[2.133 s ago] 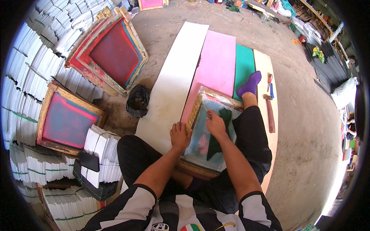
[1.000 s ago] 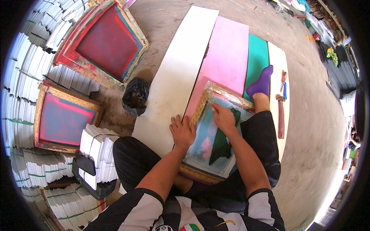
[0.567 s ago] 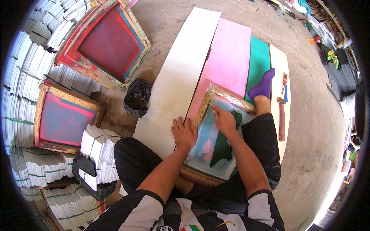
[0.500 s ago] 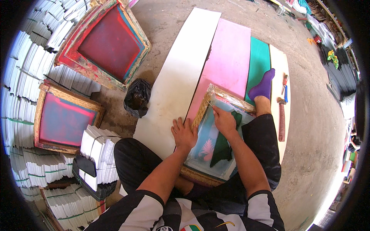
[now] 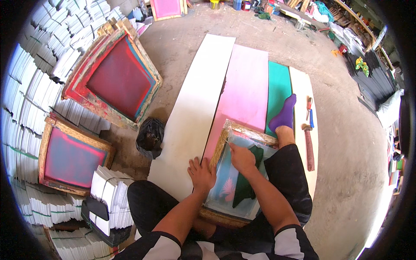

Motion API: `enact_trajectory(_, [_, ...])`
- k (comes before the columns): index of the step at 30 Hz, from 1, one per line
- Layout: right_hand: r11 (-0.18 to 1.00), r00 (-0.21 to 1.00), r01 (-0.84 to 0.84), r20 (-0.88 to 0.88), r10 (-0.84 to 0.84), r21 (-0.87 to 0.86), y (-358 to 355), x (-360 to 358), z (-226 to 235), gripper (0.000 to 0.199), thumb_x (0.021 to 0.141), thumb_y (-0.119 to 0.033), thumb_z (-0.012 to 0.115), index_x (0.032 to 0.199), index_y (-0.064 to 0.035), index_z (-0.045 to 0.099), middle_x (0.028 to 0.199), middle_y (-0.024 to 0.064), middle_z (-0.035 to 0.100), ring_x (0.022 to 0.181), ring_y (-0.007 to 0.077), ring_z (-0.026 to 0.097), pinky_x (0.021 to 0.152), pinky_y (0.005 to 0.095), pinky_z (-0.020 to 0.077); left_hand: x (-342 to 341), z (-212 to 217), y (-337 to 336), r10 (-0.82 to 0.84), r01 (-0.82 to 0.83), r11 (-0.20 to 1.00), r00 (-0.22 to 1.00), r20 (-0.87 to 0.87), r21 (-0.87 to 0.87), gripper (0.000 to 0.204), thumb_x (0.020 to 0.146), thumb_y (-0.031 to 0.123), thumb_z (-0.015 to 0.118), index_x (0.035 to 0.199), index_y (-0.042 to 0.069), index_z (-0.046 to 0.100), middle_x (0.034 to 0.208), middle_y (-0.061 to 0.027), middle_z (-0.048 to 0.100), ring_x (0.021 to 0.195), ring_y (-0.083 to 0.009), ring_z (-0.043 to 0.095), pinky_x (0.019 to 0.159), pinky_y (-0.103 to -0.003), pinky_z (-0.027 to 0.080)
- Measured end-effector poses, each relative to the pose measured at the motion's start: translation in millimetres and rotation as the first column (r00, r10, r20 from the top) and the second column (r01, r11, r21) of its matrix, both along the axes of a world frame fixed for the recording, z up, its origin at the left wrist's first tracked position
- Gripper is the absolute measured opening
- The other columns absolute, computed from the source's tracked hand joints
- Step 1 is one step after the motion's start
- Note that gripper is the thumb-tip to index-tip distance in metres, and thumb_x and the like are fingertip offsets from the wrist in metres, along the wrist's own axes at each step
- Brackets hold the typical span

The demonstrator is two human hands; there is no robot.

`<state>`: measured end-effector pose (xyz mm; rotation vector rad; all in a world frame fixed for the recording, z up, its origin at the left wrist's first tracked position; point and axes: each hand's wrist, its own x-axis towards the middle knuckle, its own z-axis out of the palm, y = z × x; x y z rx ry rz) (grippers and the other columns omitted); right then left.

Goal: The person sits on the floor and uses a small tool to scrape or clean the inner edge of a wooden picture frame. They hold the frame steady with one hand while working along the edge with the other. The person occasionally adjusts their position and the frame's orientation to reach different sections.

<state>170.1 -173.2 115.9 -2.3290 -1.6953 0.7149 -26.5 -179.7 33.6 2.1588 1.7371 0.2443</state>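
"Head view. How's the grip?"

"Right hand (image 5: 242, 159) curled, fingers pinching a thin tool (image 5: 229, 141); pale tip at the frame's left inner edge, the rest hidden in the fist. Left hand (image 5: 202, 175) laid flat, fingers spread, thumb side against the frame's outer left edge."

"And the frame itself?"

"Wooden frame (image 5: 221, 149), slanted between the person's bent legs, over the boards. Speckled brown wood, shiny whitish wrap along the far side. Mesh cloudy, pale blue, with a pink leaf-like figure (image 5: 227, 189). Dark green cloth (image 5: 247, 184) lies crumpled within the rim, right of that."

"Containers?"

"Black plastic bag (image 5: 150, 138), crumpled, just left of the white board (image 5: 195, 95); contents too dark to make out. Across the floor, a yellow tin (image 5: 215, 4), its inside hidden from where I stand."

"Lettering?"

"Any marks on that tin are too small to read from here."
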Motion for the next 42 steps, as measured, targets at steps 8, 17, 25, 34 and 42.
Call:
enact_trajectory(8, [0.999,0.994,0.018,0.110,-0.015,-0.032,6,-17,-9,0.041,0.097,-0.019,0.051,0.137,-0.0158,0.060,0.089,0.0224,0.073,0.084,0.0420,0.072,0.073,0.0560,0.0573,0,-16,-6,-0.039,0.043,0.995,0.998,-0.044,0.086,0.059,0.102,0.044,0.053,0.146,0.006,0.046,0.155,-0.0325,0.035,0.146,-0.0584,0.024,0.116,-0.070,0.022])
enact_trajectory(17, [0.990,1.000,-0.003,-0.011,0.005,0.141,6,13,-40,0.037,0.100,-0.025,0.053,0.133,-0.0164,0.067,0.097,0.0213,0.074,0.091,0.0420,0.072,0.079,0.0551,0.0569,5,-1,-4,-0.074,0.086,0.990,0.991,-0.110,0.115,0.058,0.101,0.041,0.054,0.146,0.004,0.047,0.153,-0.0319,0.038,0.142,-0.0579,0.033,0.111,-0.070,0.031])
enact_trajectory(25, [0.995,0.994,0.009,-0.112,0.002,0.102,7,18,-38,0.035,0.101,-0.029,0.055,0.133,-0.0233,0.069,0.100,0.0191,0.074,0.092,0.0423,0.071,0.080,0.0546,0.0562,3,2,-2,-0.036,0.036,0.999,0.998,-0.057,0.005,0.055,0.101,0.043,0.052,0.144,0.008,0.046,0.155,-0.0320,0.035,0.147,-0.0584,0.023,0.116,-0.071,0.022])
enact_trajectory(34, [0.993,0.969,0.074,-0.243,-0.050,0.090,2,23,-50,0.036,0.102,-0.029,0.057,0.135,-0.0191,0.068,0.107,0.0230,0.074,0.099,0.0425,0.071,0.088,0.0490,0.0555,1,0,-3,-0.036,0.038,0.999,0.994,-0.103,0.014,0.057,0.102,0.043,0.050,0.149,0.011,0.043,0.156,-0.0311,0.035,0.147,-0.0578,0.026,0.117,-0.070,0.024])
enact_trajectory(42, [0.999,0.996,0.017,-0.087,-0.013,0.045,3,12,-23,0.036,0.101,-0.022,0.064,0.134,-0.0092,0.068,0.105,0.0217,0.075,0.101,0.0343,0.074,0.089,0.0405,0.0541,-5,0,-1,-0.011,0.012,1.000,0.996,-0.094,0.015,0.055,0.104,0.045,0.049,0.144,0.009,0.047,0.154,-0.0313,0.036,0.146,-0.0573,0.027,0.116,-0.070,0.024])
